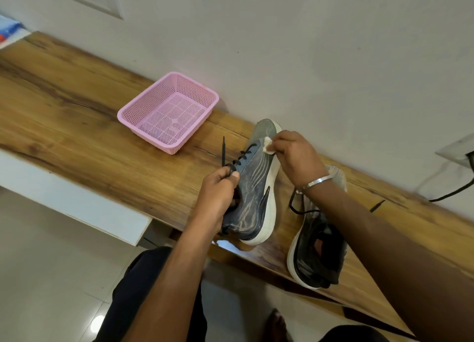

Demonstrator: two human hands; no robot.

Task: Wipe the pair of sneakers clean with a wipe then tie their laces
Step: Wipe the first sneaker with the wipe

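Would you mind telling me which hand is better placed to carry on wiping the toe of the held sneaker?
Right. The right hand already presses the wipe against the sneaker near its toe; the left hand grips the collar, steadying it.

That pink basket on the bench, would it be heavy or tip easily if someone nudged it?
Probably light: the pink basket is thin perforated plastic and holds nothing. It looks unlikely to tip, being low and wide with a flat base. On the smooth wooden bench it would likely slide when pushed.
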